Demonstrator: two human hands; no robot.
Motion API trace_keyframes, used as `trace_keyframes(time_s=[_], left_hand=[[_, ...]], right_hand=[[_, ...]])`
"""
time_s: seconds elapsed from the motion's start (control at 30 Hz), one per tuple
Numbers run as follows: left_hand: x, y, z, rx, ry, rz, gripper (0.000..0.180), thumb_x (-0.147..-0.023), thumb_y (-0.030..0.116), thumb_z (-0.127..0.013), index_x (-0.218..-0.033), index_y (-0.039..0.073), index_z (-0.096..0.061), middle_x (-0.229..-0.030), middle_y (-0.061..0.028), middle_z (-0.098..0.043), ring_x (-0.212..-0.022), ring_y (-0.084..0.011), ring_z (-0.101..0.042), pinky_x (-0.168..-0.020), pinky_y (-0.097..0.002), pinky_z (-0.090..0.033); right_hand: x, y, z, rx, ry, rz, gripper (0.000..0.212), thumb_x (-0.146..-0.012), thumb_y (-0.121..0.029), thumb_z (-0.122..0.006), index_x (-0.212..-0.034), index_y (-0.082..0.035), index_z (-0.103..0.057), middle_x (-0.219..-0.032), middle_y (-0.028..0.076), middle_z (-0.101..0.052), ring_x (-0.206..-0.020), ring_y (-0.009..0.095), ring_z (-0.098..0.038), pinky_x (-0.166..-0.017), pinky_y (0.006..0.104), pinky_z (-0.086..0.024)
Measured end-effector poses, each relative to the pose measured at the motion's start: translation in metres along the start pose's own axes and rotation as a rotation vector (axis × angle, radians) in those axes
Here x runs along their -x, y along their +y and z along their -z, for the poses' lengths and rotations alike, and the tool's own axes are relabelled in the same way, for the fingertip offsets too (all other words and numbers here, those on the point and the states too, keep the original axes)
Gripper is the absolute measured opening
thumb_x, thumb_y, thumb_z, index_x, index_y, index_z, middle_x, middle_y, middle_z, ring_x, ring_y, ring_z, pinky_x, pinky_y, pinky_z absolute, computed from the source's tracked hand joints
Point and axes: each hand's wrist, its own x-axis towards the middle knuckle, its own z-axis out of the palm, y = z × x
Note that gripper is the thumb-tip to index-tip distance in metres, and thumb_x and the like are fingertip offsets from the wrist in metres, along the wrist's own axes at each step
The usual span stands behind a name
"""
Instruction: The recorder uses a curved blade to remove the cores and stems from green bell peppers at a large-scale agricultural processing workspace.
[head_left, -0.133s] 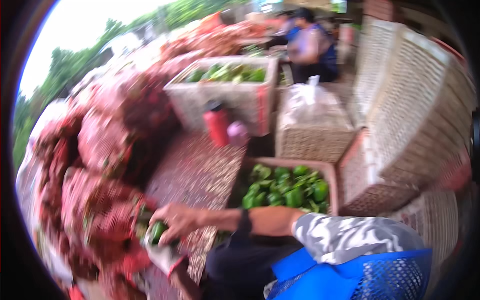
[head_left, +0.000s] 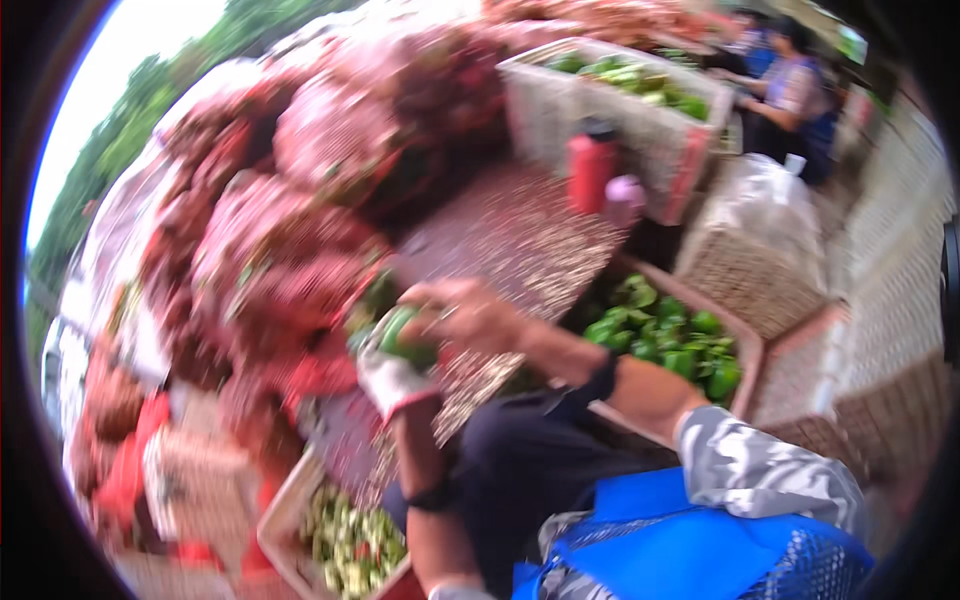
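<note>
My left hand (head_left: 392, 382), in a white glove, is closed around a green bell pepper (head_left: 408, 338). My bare right hand (head_left: 468, 312) has its fingers curled against the pepper's upper right side; motion blur hides whether anything is in them. Behind the pepper is the opening of a red mesh sack (head_left: 285, 245), with more green showing at its mouth. Whole green peppers (head_left: 675, 335) fill a crate to the right of my right forearm. Below my left arm, a pale crate (head_left: 283, 515) holds small pale green and whitish pieces.
Full red mesh sacks are piled at left. A red flask (head_left: 592, 168) and a pink cup (head_left: 625, 198) stand on the littered board (head_left: 490, 235). Beyond is a white crate (head_left: 540, 115) of peppers. Baskets (head_left: 890, 240) line the right; other people (head_left: 795, 100) sit far right.
The view has swung left and down, bringing the crate of pale pieces into sight. My right hand has shifted from over the pepper to its upper right side; my left still holds it.
</note>
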Motion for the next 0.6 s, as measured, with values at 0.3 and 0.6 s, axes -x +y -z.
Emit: trace_keyframes(time_s=[0.3,0.6], left_hand=[[0.011,-0.052,0.047,0.39,0.011,0.205,0.034,-0.096,0.015,-0.041,-0.11,-0.004,-0.066,-0.099,-0.0153,-0.07,-0.081,-0.0259,-0.07,-0.068,-0.0374,-0.061],[0.024,-0.064,0.035,0.333,-0.079,0.204,0.03,-0.097,0.01,-0.042,-0.105,-0.002,-0.069,-0.097,-0.0112,-0.07,-0.082,-0.0193,-0.069,-0.073,-0.0305,-0.058]], right_hand=[[0.057,-0.007,0.002,0.157,-0.368,-0.329,0.04,-0.103,-0.035,-0.046,-0.09,-0.002,-0.064,-0.068,0.018,-0.06,-0.068,0.033,-0.065,-0.063,0.0428,-0.049],[0.057,-0.008,0.002,0.217,-0.407,-0.322,0.041,-0.104,-0.03,-0.04,-0.091,0.001,-0.064,-0.071,0.022,-0.062,-0.074,0.042,-0.063,-0.065,0.048,-0.046]])
